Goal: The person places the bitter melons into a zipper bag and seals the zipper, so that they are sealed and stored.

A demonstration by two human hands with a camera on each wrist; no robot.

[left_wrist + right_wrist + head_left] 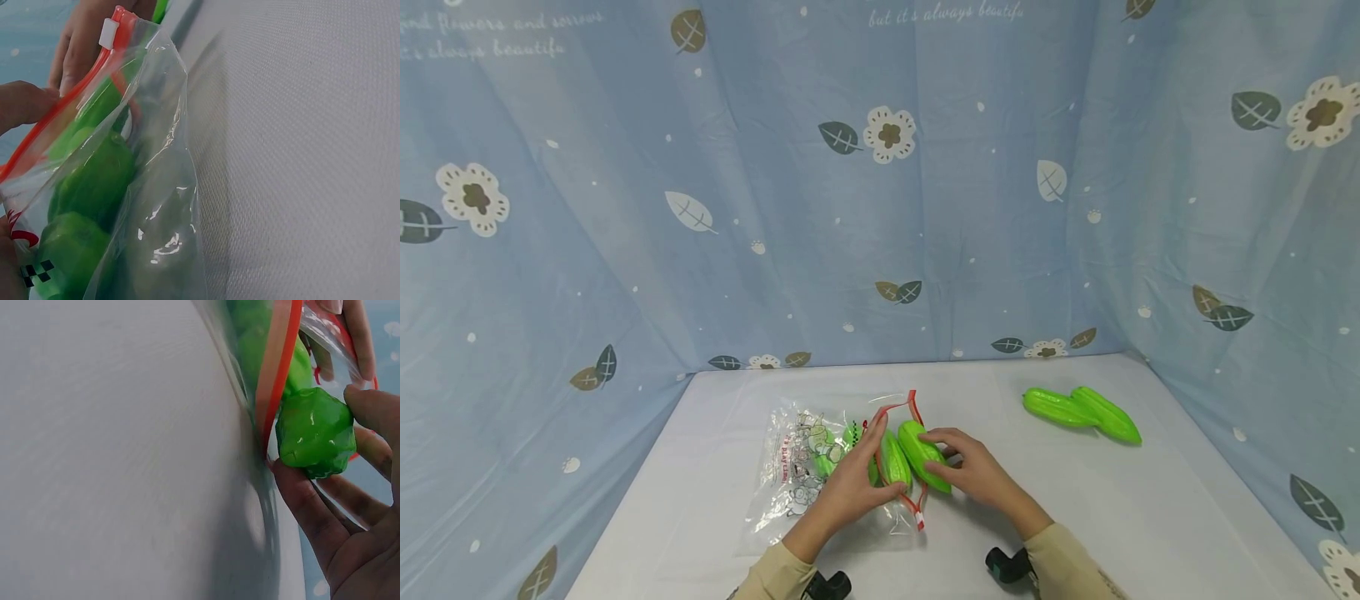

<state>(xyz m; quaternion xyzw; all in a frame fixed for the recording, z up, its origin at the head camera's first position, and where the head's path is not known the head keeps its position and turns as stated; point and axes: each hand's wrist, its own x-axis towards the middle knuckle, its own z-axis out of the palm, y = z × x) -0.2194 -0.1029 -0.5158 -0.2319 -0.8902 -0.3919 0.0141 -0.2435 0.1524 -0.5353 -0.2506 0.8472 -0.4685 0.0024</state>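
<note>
A clear plastic zip bag (771, 508) with printed drawings and a red zip edge lies on the table, its mouth open to the right. My left hand (852, 483) holds the bag at the mouth, thumb against the red strip (28, 139) in the left wrist view. With thumb and fingers, my right hand (976, 468) grips a glossy green toy cucumber (919, 450) right at the opening. Another green cucumber (895, 463) lies beside it, partly inside the mouth. More green cucumbers (94, 178) show through the plastic. A white slider (109, 34) sits at one end of the zip.
Two more green cucumbers (1082, 411) lie together on the white table (1000, 379) at the back right. A blue patterned curtain (880, 208) hangs behind and on both sides of the table.
</note>
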